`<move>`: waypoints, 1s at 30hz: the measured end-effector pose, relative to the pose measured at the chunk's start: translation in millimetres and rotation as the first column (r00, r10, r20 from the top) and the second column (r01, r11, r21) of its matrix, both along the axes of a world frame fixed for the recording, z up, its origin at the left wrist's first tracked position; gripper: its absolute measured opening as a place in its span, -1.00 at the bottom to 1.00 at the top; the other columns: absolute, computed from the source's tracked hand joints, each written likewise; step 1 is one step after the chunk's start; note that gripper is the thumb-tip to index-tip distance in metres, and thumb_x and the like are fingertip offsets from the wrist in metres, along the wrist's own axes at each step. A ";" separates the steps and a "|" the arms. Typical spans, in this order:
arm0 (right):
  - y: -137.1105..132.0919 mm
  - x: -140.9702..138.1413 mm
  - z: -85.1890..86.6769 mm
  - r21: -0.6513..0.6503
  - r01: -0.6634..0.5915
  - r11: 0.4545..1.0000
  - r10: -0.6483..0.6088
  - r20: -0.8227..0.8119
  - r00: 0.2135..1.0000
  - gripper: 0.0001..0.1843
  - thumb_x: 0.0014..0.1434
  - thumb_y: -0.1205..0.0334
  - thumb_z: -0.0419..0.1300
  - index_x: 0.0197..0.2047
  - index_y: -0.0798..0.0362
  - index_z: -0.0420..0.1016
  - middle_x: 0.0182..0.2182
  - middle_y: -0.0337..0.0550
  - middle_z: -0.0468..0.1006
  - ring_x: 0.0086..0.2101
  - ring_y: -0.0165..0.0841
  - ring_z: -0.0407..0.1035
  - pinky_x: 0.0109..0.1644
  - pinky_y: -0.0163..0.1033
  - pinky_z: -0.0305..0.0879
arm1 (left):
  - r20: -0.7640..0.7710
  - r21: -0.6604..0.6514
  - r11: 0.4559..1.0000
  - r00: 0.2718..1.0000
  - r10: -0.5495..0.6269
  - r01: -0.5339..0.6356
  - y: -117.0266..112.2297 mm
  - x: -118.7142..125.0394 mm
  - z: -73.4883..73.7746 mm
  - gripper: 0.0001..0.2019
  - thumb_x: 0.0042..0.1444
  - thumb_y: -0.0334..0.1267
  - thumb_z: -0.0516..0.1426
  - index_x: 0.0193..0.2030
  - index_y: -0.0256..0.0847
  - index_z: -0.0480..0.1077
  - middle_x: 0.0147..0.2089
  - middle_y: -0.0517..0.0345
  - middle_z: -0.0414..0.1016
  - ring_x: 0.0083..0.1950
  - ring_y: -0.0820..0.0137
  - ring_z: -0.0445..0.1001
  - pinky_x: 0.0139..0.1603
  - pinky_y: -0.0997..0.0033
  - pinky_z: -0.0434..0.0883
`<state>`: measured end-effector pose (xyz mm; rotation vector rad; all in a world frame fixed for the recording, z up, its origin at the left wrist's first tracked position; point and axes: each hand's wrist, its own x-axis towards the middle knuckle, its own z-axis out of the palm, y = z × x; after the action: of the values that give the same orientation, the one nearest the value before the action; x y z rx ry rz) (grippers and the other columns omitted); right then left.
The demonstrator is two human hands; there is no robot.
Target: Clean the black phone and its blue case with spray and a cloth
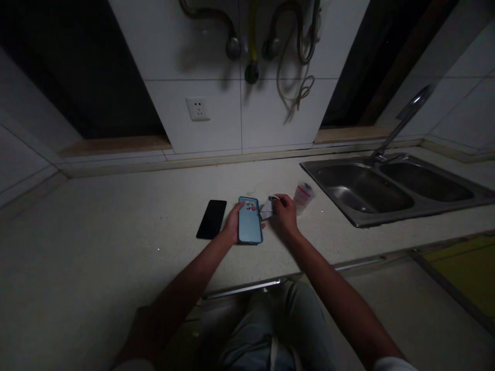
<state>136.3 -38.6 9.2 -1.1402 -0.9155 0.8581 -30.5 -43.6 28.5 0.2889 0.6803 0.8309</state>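
My left hand grips the left edge of a blue phone case with a cherry picture near its top, lying back up on the pale counter. My right hand is closed in a pinch on a small white packet or wipe just right of the case's top. A black phone lies flat, screen dark, just left of my left hand. A small clear bottle with a red label lies tipped beside my right hand.
A steel double sink with a tall faucet sits at the right. A wall socket and hanging hoses are on the tiled wall behind. Dark window openings flank the wall.
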 end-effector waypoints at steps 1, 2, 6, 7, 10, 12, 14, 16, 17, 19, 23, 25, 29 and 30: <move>-0.9 2.5 0.6 0.024 0.057 0.998 -0.059 0.070 0.996 -0.75 0.06 0.03 0.22 -0.27 0.02 0.46 -0.41 -0.24 0.49 -0.39 -0.33 0.34 -0.33 -0.25 0.30 | 0.004 0.001 1.000 1.000 0.012 -0.012 0.5 -0.2 0.1 -0.56 0.21 0.03 0.06 0.00 -0.30 0.46 -0.22 -0.13 0.61 -0.19 0.11 0.61 -0.09 -0.03 0.54; -2.6 4.4 1.8 0.049 0.083 0.995 -0.090 0.142 0.986 -0.76 0.09 0.04 0.18 -0.26 0.02 0.46 -0.38 -0.21 0.50 -0.36 -0.31 0.36 -0.29 -0.24 0.31 | 0.012 0.010 1.000 1.000 0.019 -0.019 0.7 -0.3 0.2 -0.52 0.24 0.08 0.03 0.02 -0.30 0.45 -0.21 -0.14 0.61 -0.19 0.11 0.61 -0.10 -0.02 0.54; -12.8 4.2 10.6 0.222 0.090 0.971 -0.178 0.415 0.892 -0.81 0.14 0.14 0.12 -0.24 0.01 0.50 -0.15 -0.02 0.50 -0.13 -0.19 0.38 -0.18 -0.14 0.35 | 0.054 0.032 0.999 0.998 0.018 -0.020 0.6 0.3 -1.3 -0.43 0.27 0.19 -0.05 0.06 -0.26 0.45 -0.16 -0.17 0.61 -0.20 0.11 0.61 -0.13 0.01 0.54; -14.5 2.5 13.8 0.268 0.076 0.961 -0.199 0.469 0.860 -0.82 0.14 0.16 0.12 -0.25 0.01 0.50 -0.11 0.01 0.50 -0.10 -0.17 0.37 -0.16 -0.13 0.35 | 0.062 0.033 0.999 0.998 0.017 -0.019 0.9 0.5 -2.2 -0.42 0.27 0.20 -0.07 0.06 -0.26 0.45 -0.16 -0.17 0.61 -0.21 0.12 0.61 -0.14 0.02 0.54; -13.4 -1.9 27.2 0.236 -0.008 0.972 -0.145 0.620 0.771 -0.81 0.19 0.16 0.09 -0.26 -0.01 0.52 -0.25 -0.04 0.55 -0.25 -0.21 0.40 -0.21 -0.14 0.31 | 0.069 0.038 0.999 0.998 0.005 -0.008 2.7 0.4 -6.0 -0.39 0.28 0.22 -0.09 0.04 -0.29 0.46 -0.18 -0.17 0.61 -0.24 0.13 0.61 -0.16 0.06 0.54; -7.6 -2.3 39.6 0.098 -0.025 0.995 -0.051 0.697 0.715 -0.82 0.18 0.15 0.11 -0.30 -0.03 0.52 -0.42 -0.13 0.55 -0.42 -0.27 0.36 -0.31 -0.19 0.23 | 0.085 0.034 0.999 0.996 -0.014 0.011 4.4 -0.4 -9.1 -0.38 0.27 0.22 -0.08 0.06 -0.30 0.46 -0.20 -0.15 0.62 -0.25 0.14 0.61 -0.16 0.08 0.54; -0.4 -1.0 53.6 -0.003 0.014 1.000 -0.007 0.734 0.679 -0.87 0.11 0.17 0.15 -0.39 -0.03 0.51 -0.52 -0.19 0.52 -0.50 -0.30 0.32 -0.38 -0.23 0.15 | 0.115 0.029 0.999 0.992 -0.044 0.041 5.9 -1.4 -12.1 -0.37 0.26 0.23 -0.07 0.09 -0.30 0.44 -0.19 -0.14 0.62 -0.25 0.13 0.62 -0.16 0.07 0.53; 5.3 -0.1 67.1 0.004 0.090 0.996 -0.062 0.746 0.663 -0.86 0.08 0.18 0.14 -0.44 -0.02 0.48 -0.55 -0.19 0.51 -0.50 -0.30 0.32 -0.40 -0.25 0.11 | 0.141 0.032 0.997 0.987 -0.071 0.067 6.8 -1.9 -14.3 -0.34 0.25 0.25 -0.07 0.12 -0.30 0.42 -0.18 -0.15 0.62 -0.24 0.12 0.62 -0.15 0.06 0.53; 6.8 -0.4 72.6 0.025 0.128 0.992 -0.104 0.744 0.660 -0.85 0.08 0.18 0.12 -0.44 -0.01 0.48 -0.54 -0.19 0.51 -0.49 -0.30 0.33 -0.40 -0.25 0.11 | 0.148 0.033 0.997 0.986 -0.080 0.076 7.1 -1.8 -14.9 -0.33 0.25 0.26 -0.08 0.13 -0.30 0.42 -0.18 -0.16 0.62 -0.24 0.12 0.62 -0.15 0.06 0.52; 7.3 -2.7 79.5 0.065 0.185 0.981 -0.173 0.731 0.660 -0.83 0.10 0.17 0.10 -0.41 0.00 0.49 -0.52 -0.16 0.54 -0.46 -0.28 0.36 -0.38 -0.24 0.12 | 0.159 0.037 0.995 0.982 -0.097 0.092 7.3 -0.6 -14.7 -0.33 0.25 0.26 -0.09 0.14 -0.30 0.42 -0.17 -0.16 0.62 -0.23 0.12 0.62 -0.14 0.06 0.52; 1.7 -12.5 75.1 0.031 0.136 0.990 -0.121 0.679 0.724 -0.79 0.15 0.14 0.10 -0.32 0.02 0.52 -0.51 -0.16 0.56 -0.48 -0.27 0.40 -0.37 -0.23 0.17 | 0.169 0.055 0.993 0.979 -0.113 0.105 5.9 3.5 -10.2 -0.37 0.28 0.23 -0.12 0.10 -0.25 0.46 -0.19 -0.13 0.63 -0.23 0.13 0.62 -0.13 0.10 0.52; -2.0 -18.5 67.9 -0.007 0.077 0.997 -0.055 0.641 0.766 -0.77 0.18 0.12 0.10 -0.31 0.02 0.53 -0.55 -0.19 0.54 -0.52 -0.29 0.40 -0.39 -0.23 0.18 | 0.161 0.064 0.993 0.981 -0.108 0.098 4.5 4.8 -7.6 -0.37 0.30 0.21 -0.13 0.07 -0.26 0.48 -0.20 -0.13 0.63 -0.23 0.12 0.62 -0.13 0.11 0.51; -8.4 -30.5 56.4 0.026 0.019 0.999 -0.031 0.632 0.774 -0.75 0.23 0.11 0.10 -0.34 0.01 0.55 -0.51 -0.16 0.55 -0.46 -0.26 0.42 -0.34 -0.21 0.24 | 0.165 0.050 0.993 0.979 -0.118 0.111 1.9 5.4 -5.5 -0.39 0.28 0.21 -0.09 0.05 -0.26 0.50 -0.19 -0.13 0.64 -0.21 0.10 0.62 -0.10 0.10 0.51; -9.6 -33.3 54.5 0.065 -0.001 0.998 -0.041 0.652 0.757 -0.75 0.24 0.11 0.10 -0.33 0.01 0.56 -0.46 -0.13 0.56 -0.41 -0.25 0.42 -0.30 -0.19 0.27 | 0.163 0.044 0.992 0.979 -0.120 0.115 1.4 5.6 -5.6 -0.40 0.28 0.21 -0.07 0.05 -0.26 0.50 -0.20 -0.12 0.64 -0.20 0.10 0.62 -0.09 0.10 0.51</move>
<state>103.1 -48.2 63.6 -1.4248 -1.4911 0.3882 -24.9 -42.2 22.9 0.2853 0.4893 0.7452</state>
